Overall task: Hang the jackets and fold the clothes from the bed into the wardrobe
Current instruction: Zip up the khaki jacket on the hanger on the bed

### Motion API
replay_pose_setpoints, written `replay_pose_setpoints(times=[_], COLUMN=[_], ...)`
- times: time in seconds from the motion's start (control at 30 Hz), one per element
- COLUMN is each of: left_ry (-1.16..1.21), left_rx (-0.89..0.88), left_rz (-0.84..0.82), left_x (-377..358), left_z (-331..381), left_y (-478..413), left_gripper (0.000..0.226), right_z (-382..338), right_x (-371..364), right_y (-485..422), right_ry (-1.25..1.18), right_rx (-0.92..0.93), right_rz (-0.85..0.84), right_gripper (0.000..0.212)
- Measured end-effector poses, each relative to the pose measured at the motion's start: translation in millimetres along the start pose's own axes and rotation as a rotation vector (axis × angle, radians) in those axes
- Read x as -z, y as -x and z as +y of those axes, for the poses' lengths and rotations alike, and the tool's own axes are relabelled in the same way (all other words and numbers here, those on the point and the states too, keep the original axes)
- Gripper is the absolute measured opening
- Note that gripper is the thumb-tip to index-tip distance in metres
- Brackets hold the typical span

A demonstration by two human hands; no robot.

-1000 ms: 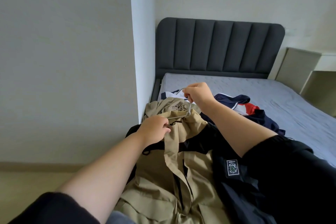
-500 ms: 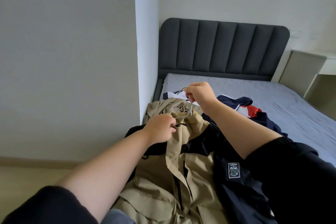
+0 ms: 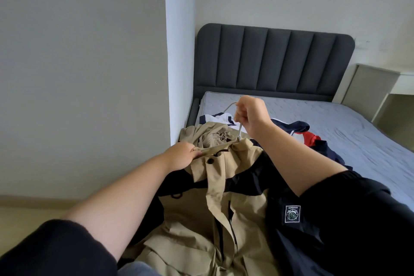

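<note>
A beige and black hooded jacket (image 3: 224,204) lies lengthwise at the bed's left side, collar pointing toward the headboard. My left hand (image 3: 181,155) pinches the left edge of its collar. My right hand (image 3: 252,114) grips the hook of a thin white hanger (image 3: 239,131), whose neck runs down into the jacket's collar; the hanger's arms are hidden inside the fabric. Behind the jacket lies a navy, white and red garment (image 3: 302,132) on the grey mattress (image 3: 336,123).
A dark grey padded headboard (image 3: 275,60) stands at the back. A white wall corner (image 3: 179,51) juts out just left of the bed. A pale bedside unit (image 3: 376,87) stands at the right. Beige floor (image 3: 26,213) shows at lower left.
My right hand has lifted the hanger hook higher, away from the collar. My left hand has slid a little left along the collar edge, pulling it taut.
</note>
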State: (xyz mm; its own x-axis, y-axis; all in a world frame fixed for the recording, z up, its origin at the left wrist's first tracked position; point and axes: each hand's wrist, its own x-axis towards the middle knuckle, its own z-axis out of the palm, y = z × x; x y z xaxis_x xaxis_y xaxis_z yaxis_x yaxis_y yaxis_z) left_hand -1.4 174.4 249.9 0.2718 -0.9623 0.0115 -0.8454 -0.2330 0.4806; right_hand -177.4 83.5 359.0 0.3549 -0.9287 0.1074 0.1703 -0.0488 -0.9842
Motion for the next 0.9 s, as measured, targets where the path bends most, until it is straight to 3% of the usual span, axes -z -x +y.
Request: replay_pose_setpoints(times=[0.23,0.43,0.53,0.63,0.77,0.9], left_ry=[0.095,0.178,0.162,0.147,0.165,0.145], left_rx=[-0.147,-0.214,-0.204,-0.207,-0.174,-0.149], left_rz=[0.165,0.211,0.225,0.296,0.423,0.538], left_x=[-4,5,21,42,78,125], left_z=[18,52,66,60,52,45], left_y=[1,2,-1,0,3,13], left_gripper=[0.049,0.042,0.039,0.038,0.036,0.046], right_z=[-20,-24,-30,-38,-23,-23], right_x=[-15,-42,-49,-35,-14,-22], right_y=[6,17,17,7,-4,-3], right_ry=[-0.042,0.026,0.053,0.392,0.910,1.100], right_rx=[0.043,0.063,0.105,0.227,0.236,0.448], right_rz=[-0.001,-0.088,-0.123,-0.089,-0.091,0.008], right_gripper=[0.042,0.057,0.049,0.023,0.030,0.025])
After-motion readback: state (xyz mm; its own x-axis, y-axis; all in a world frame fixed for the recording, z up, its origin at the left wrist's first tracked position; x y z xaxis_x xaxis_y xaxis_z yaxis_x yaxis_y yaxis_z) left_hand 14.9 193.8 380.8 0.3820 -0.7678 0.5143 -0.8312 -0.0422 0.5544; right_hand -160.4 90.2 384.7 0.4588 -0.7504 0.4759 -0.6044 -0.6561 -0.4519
